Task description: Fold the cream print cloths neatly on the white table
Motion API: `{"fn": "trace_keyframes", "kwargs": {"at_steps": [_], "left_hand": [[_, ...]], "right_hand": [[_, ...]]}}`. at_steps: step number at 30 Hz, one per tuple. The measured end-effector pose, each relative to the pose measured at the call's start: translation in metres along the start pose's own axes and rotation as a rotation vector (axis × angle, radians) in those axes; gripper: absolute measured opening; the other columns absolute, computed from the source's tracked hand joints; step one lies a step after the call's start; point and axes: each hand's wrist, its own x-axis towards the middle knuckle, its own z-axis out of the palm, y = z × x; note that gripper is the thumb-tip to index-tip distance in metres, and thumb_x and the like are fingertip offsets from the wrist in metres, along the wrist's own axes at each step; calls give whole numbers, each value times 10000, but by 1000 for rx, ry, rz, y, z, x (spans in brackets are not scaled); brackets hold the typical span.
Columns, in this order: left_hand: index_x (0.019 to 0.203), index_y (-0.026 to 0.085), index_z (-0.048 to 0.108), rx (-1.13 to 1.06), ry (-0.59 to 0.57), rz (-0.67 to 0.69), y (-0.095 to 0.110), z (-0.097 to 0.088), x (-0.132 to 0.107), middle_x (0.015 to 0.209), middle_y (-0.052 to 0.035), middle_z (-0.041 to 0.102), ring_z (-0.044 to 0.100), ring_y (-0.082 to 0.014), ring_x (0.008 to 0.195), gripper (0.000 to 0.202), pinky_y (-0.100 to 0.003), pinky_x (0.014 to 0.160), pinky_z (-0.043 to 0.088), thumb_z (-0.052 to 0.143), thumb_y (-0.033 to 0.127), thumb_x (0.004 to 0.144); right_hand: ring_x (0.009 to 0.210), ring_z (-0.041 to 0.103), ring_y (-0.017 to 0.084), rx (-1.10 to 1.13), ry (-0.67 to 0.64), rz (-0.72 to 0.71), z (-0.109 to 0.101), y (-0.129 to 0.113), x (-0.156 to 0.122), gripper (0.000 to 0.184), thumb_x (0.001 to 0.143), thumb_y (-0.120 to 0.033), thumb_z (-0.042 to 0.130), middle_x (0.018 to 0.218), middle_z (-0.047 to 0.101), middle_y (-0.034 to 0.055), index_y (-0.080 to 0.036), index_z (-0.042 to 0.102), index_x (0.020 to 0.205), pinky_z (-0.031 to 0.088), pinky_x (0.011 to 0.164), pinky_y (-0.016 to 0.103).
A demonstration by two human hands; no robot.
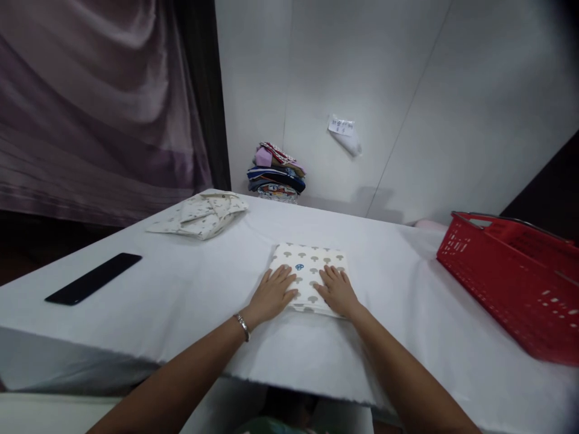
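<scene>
A folded white cloth with a grey mushroom print [310,263] lies in the middle of the white table [190,283]. My left hand [272,293] rests flat on its near left part, fingers stretched out. On its near right part my right hand [337,291] lies flat too, fingers spread. Neither hand holds anything. A bracelet sits on my left wrist.
A second folded patterned cloth [201,214] lies at the far left of the table. A black phone [94,278] lies near the left edge. A red basket [515,280] stands at the right. A stack of coloured fabrics [275,172] sits by the wall.
</scene>
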Motion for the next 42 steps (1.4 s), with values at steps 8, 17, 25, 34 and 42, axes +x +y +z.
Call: {"fn": "trace_keyframes", "kwargs": {"at_steps": [8,17,25,34,42], "left_hand": [[1279,171,452,-304,49,-327,-9,-14,13,1422,-138,359,293,-275,1326,505,-452,1055,269,492,391,826],[1140,96,510,-712,8,-888,-33,-29,45,1151,-206,598,595,-295,1020,634,-346,830,464,697,442,643],[965,87,587,-1033,-95,-932,-34,-26,50,954,-188,681,665,-253,775,541,-298,613,527,728,472,612],[1082,127,551,-828,73,-861,-28,-20,39,1154,-159,615,612,-263,994,548,-310,799,489,720,388,631],[1048,97,568,-879,-50,-942,-23,-34,35,1177,-197,593,618,-283,988,568,-300,731,510,718,443,623]], "right_hand": [[1344,232,259,426,292,204,-3,29,0,498,828,-373,514,1436,333,122,-158,490,1277,169,1091,433],[1055,565,252,1061,279,643,-9,48,1,924,664,-364,721,1319,458,174,-143,243,1424,488,847,347],[910,642,231,1377,7,745,-28,53,3,1018,670,-419,753,1244,542,187,-168,140,1443,546,724,340],[846,666,250,1515,221,640,-12,51,1,938,696,-260,737,1030,669,125,-191,166,1437,554,713,377],[855,660,252,1519,150,688,-12,55,-6,987,682,-326,753,1119,625,167,-190,137,1441,547,710,373]]}}
